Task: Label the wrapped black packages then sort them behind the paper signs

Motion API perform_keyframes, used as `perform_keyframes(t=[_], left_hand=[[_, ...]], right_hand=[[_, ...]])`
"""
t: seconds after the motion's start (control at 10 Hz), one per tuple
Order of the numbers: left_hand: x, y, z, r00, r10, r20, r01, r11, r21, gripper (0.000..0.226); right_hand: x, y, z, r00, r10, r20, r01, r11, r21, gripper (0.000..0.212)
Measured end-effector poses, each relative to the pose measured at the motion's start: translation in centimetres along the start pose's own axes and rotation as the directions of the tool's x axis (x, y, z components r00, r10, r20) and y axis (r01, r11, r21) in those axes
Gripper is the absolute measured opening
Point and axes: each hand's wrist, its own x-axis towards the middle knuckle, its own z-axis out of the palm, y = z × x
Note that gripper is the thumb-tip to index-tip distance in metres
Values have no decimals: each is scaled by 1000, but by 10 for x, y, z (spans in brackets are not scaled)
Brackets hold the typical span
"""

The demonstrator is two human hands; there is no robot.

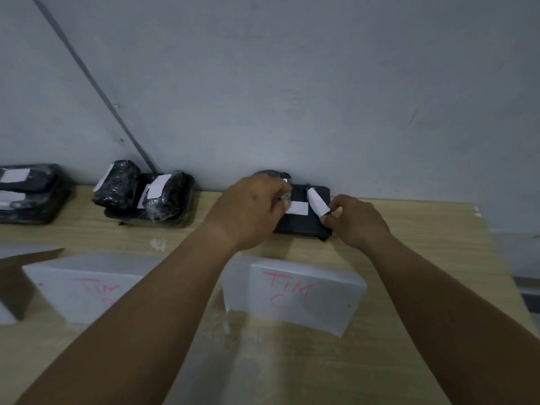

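A flat black package point(304, 222) lies against the wall behind the paper sign point(321, 299) with pink "TIM" lettering. It carries a white label point(298, 208). My left hand point(251, 209) is curled over a rounded, plastic-wrapped black package point(270, 173) on the flat one's far left end; its fingers hide most of that package. My right hand point(358, 222) pinches the near end of a slim white strip point(316, 202) that slants across the flat package's right side. Whether the strip is a label or a pen I cannot tell.
Labelled black packages point(146, 197) are stacked behind the middle paper sign point(87, 287). Another stack point(26, 194) lies at the far left behind a third sign point(17, 255). The wooden table's point(423, 258) right edge is close to my right arm. The grey wall stands directly behind.
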Motion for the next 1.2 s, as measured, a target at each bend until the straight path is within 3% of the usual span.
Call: perform_keyframes(t=[0.2,0.3,0.4,0.5,0.6,0.7,0.9,1.1,1.2], left_hand=[[-39,-12,-32,995,-14,-101,9,998,-57,23],[-64,-20,-42,997,-31,-66,29,999,-29,24],[-88,-27,-42,989,-141,-44,141,990,-6,29],[-114,-20,-29,954,-293,-69,288,955,-78,38],[-126,-13,-13,920,-389,36,391,914,-111,49],[-128,-12,-4,906,-416,73,421,905,-66,44],[-134,-7,-7,900,-436,-5,435,899,-49,31],[-145,0,-8,917,-397,33,397,918,-7,43],[-152,-5,-15,916,-401,-18,400,915,-55,45]], right_hand=[[-7,1,1,1000,17,-4,-17,999,46,38],[-24,-2,-11,998,14,-57,-6,992,130,42],[-61,-2,-27,995,-18,-99,43,965,259,24],[-111,11,-34,991,12,-136,41,925,377,21],[-150,20,-29,994,62,-91,-9,871,491,16],[-169,26,-16,996,60,-63,-20,862,506,13],[-165,27,-7,987,66,-147,12,880,474,10],[-174,20,-8,985,49,-168,19,924,381,11],[-182,14,-11,940,91,-330,17,951,310,26]])
